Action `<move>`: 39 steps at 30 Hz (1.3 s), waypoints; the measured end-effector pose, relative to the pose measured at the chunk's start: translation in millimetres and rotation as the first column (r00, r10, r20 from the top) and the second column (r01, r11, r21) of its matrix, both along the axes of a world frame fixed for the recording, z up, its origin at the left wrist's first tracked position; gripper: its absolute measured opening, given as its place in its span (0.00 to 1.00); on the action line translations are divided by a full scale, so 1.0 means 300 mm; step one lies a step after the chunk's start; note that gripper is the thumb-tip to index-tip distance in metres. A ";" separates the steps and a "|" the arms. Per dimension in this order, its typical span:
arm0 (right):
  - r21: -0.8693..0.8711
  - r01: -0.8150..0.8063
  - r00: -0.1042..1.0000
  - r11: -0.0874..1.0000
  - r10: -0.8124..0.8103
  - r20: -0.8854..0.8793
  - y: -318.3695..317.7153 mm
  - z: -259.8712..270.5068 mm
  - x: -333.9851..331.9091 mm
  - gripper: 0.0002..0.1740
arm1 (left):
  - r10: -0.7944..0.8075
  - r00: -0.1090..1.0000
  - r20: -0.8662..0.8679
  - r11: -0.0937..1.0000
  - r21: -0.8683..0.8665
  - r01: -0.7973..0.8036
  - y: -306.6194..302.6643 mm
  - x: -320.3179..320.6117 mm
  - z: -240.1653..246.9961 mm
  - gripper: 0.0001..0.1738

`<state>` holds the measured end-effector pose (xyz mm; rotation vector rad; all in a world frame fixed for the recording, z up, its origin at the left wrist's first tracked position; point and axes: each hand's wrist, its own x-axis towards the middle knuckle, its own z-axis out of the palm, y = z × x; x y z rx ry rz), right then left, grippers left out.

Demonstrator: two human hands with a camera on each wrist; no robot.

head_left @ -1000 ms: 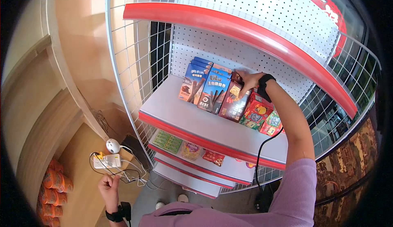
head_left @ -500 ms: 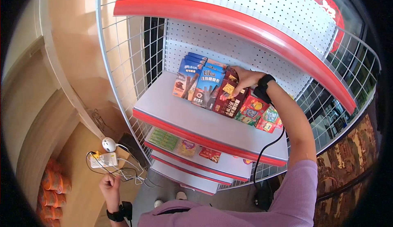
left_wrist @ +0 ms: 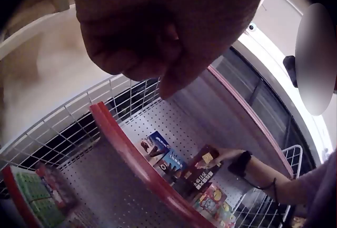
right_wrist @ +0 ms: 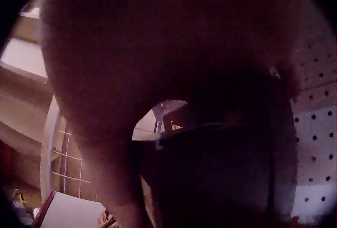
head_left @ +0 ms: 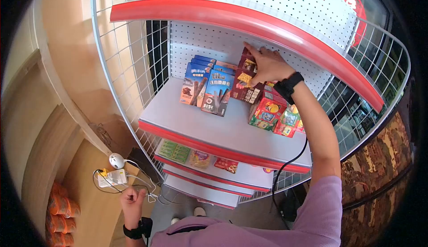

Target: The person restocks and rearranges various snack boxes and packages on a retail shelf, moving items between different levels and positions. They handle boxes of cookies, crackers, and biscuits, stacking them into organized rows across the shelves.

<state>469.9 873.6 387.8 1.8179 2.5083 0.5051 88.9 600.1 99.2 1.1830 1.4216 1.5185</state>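
My right hand grips maroon cracker boxes, thumb on the front and fingers over the back; the palm hides part of them. In the left wrist view the same hand is at the maroon box. Left of it stand blue LiLa boxes and blue-and-brown wafer-stick boxes; red-and-green boxes stand on its right. The dark right wrist view shows mostly the hand. My left hand hangs loosely curled, holding nothing, low at the left, away from the shelf.
Red-edged shelf with another red-edged shelf above and lower shelves of packets below. A wire mesh side stands left. A power strip with cables lies lower left; a black cable hangs from the right wrist.
My right hand has raised the maroon boxes up and back from the row, leaving a gap beside the LiLa boxes. The view has shifted slightly; my left hand stays loosely curled.
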 end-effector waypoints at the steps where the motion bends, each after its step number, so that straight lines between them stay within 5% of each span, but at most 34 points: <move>1: -0.001 -0.007 1.000 1.000 0.007 0.001 -0.014 0.002 -0.005 0.69 | -0.016 1.000 0.018 1.000 0.002 0.016 -0.005 0.000 0.002 0.24; 4: 0.398 -0.150 0.989 0.905 0.130 0.077 -0.098 -0.016 -0.042 0.63 | -0.010 1.000 -0.011 1.000 -0.007 0.009 -0.022 -0.005 0.009 0.24; 9: 0.593 -0.253 0.962 0.764 0.133 0.239 -0.240 -0.062 -0.148 0.51 | 0.009 1.000 0.006 1.000 -0.018 -0.009 -0.031 -0.019 0.030 0.21; 14: 0.530 -0.381 0.924 0.757 0.334 0.187 -0.439 -0.066 -0.256 0.51 | -0.062 0.997 -0.043 0.996 0.059 0.064 0.003 -0.025 0.109 0.18; 18: 0.247 -0.545 0.792 0.801 0.588 -0.163 -0.563 -0.115 -0.361 0.55 | -0.136 0.971 -0.197 0.949 0.257 0.185 0.038 -0.003 0.172 0.41; 22: -0.020 -0.693 0.670 0.721 0.634 -0.386 -0.646 -0.236 -0.462 0.55 | -0.187 0.854 -0.485 0.885 0.294 0.361 0.030 0.030 0.233 0.69; 23: -0.107 -0.744 0.629 0.660 0.637 -0.445 -0.661 -0.270 -0.486 0.56 | -0.188 0.854 -0.485 0.885 0.294 0.362 0.019 0.039 0.230 0.69; 25: -0.114 -0.767 0.603 0.632 0.648 -0.466 -0.696 -0.324 -0.530 0.57 | -0.380 0.836 -0.397 0.856 0.191 0.480 -0.012 0.052 0.216 0.77; 26: -0.121 -0.790 0.575 0.601 0.658 -0.485 -0.704 -0.344 -0.545 0.58 | -0.531 0.818 -0.220 0.821 0.104 0.561 -0.026 0.053 0.218 0.78; 31: -0.287 -0.764 0.620 0.578 0.533 -0.576 -0.693 -0.428 -0.590 0.60 | -0.562 0.813 -0.149 0.811 0.091 0.578 -0.056 0.009 0.155 0.76; 33: -0.299 -0.760 0.618 0.577 0.499 -0.608 -0.683 -0.470 -0.609 0.60 | -0.574 0.819 0.017 0.818 0.065 0.572 -0.053 -0.023 0.132 0.75; 35: -0.100 -0.739 0.584 0.666 0.561 -0.586 -0.675 -0.501 -0.635 0.58 | -0.568 0.818 0.088 0.823 0.074 0.563 -0.063 -0.057 0.127 0.73; 37: -0.165 -0.712 0.616 0.683 0.494 -0.613 -0.670 -0.487 -0.659 0.54 | -0.533 0.724 0.438 0.812 0.025 0.583 -0.077 -0.100 0.092 0.72; 39: -0.365 -0.701 0.614 0.613 0.258 -0.746 -0.669 -0.470 -0.680 0.49 | -0.523 0.720 0.456 0.813 0.012 0.583 -0.089 -0.124 0.082 0.68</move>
